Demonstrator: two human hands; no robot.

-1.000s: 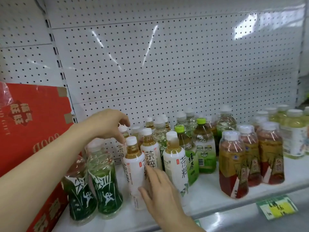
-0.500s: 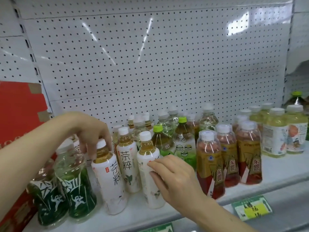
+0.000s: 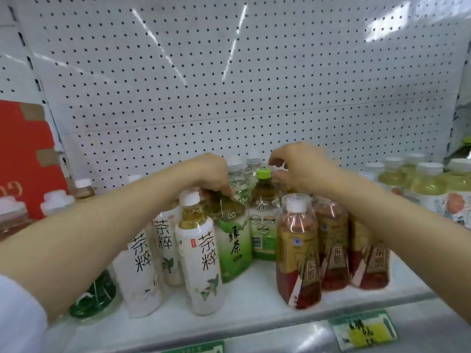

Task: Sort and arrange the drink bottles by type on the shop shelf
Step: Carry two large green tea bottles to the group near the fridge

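— Bottles crowd the middle of the white shelf [image 3: 254, 299], in front of the pegboard back wall [image 3: 229, 72]. Where are your hands?

— Your left hand [image 3: 206, 174] reaches in over the white-label tea bottles [image 3: 201, 261]; its grip is curled round the top of the green tea bottle [image 3: 233, 240], hiding the cap.

— And your right?

— Your right hand [image 3: 300, 166] is just beside the green cap of the second green tea bottle [image 3: 263, 225], fingers bent, with thumb and forefinger curled near that cap. Whether you are pinching the cap or only touching it, I cannot tell.

— What stands around them?

— Red tea bottles [image 3: 298, 253] stand in a row under your right forearm, pale yellow drink bottles [image 3: 428, 189] sit far right, and a dark green bottle [image 3: 96, 294] shows below your left forearm. A red carton [image 3: 23, 154] leans at the left end, and a green and yellow price tag [image 3: 364, 329] hangs on the shelf's front edge.
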